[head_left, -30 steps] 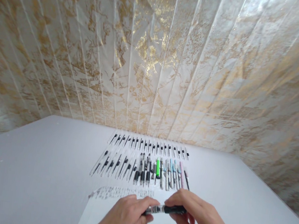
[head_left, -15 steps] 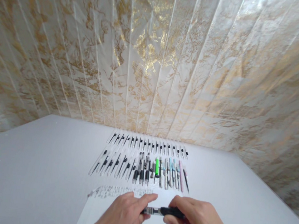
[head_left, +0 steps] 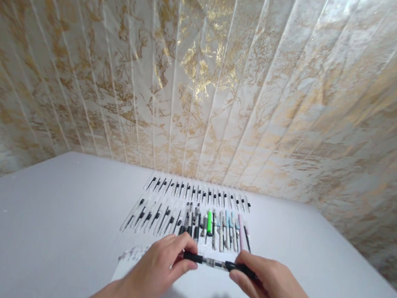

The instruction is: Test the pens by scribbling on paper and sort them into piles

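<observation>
Both my hands hold one pen [head_left: 217,264] level above a white sheet of paper [head_left: 204,290]. The pen has a clear barrel and black ends. My left hand [head_left: 164,264] pinches its left black end, fingers closed. My right hand [head_left: 265,283] grips the right black end, fingers curled round it. Just beyond the hands lie two rows of pens: a near row [head_left: 186,222] with clear, black, green, blue and pink ones, and a far row [head_left: 198,193] of clear pens with black parts.
The white table [head_left: 43,217] stretches left and right of the pens. A wall covered in glossy white and gold marbled sheeting [head_left: 206,83] rises behind it. Scribbled writing [head_left: 134,252] shows at the paper's top left.
My hands have moved apart along the pen, so more clear barrel shows between them. Both hands and the pen shifted a little farther from me, toward the near pen row.
</observation>
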`<state>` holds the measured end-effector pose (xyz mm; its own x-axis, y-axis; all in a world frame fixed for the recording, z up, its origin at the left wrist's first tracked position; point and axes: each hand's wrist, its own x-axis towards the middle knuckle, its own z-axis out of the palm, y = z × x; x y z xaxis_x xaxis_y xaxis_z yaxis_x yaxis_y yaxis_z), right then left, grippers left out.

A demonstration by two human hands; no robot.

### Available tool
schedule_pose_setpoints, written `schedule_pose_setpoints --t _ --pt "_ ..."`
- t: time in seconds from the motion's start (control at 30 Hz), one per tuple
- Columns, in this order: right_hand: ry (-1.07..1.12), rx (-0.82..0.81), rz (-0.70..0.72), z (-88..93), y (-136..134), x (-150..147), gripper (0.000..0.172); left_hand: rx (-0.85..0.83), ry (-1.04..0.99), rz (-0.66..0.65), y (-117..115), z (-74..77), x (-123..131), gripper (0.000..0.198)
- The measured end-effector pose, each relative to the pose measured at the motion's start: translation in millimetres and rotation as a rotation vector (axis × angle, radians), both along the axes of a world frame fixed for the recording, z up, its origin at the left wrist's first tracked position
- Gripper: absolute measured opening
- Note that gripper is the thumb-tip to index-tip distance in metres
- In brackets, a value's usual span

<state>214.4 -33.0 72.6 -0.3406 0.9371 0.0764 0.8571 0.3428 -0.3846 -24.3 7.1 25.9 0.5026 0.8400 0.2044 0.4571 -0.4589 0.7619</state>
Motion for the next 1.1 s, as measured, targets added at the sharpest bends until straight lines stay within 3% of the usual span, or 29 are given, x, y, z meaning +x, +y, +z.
schedule_pose_setpoints --t 0.17,0.37,0.47,0.53,0.67,0.83,1.0,1.1 --pt "0.106 0.056 0.032 3.0 2 2 0.019 -0.185 -0.153 -0.057 -1 -0.3 -1 0.012" --pt "0.199 0.139 0.159 9.9 2 4 0.019 -0.444 -0.259 -0.223 -2 0.1 1 0.045" --pt "0.157 0.177 0.179 11.4 2 6 0.019 -0.475 -0.303 -0.247 1 1.1 0 0.039" --pt "0.103 0.142 0.154 11.3 3 7 0.020 -0.370 -0.274 -0.207 2 1.4 -1 0.026" --pt "0.050 -0.035 0.111 10.4 4 4 0.039 0.022 -0.129 -0.070 3 -0.6 -4 0.008" --pt "0.104 -0.223 0.071 8.4 0 -3 0.053 0.407 -0.169 -0.081 3 -1.3 -4 0.010" --pt "0.210 -0.382 0.015 4.1 0 -5 0.065 0.492 -0.215 -0.046 3 2.0 -4 0.010" --pt "0.268 -0.297 -0.025 2.9 5 -3 0.044 0.384 -0.190 0.021 2 1.0 -4 0.009"
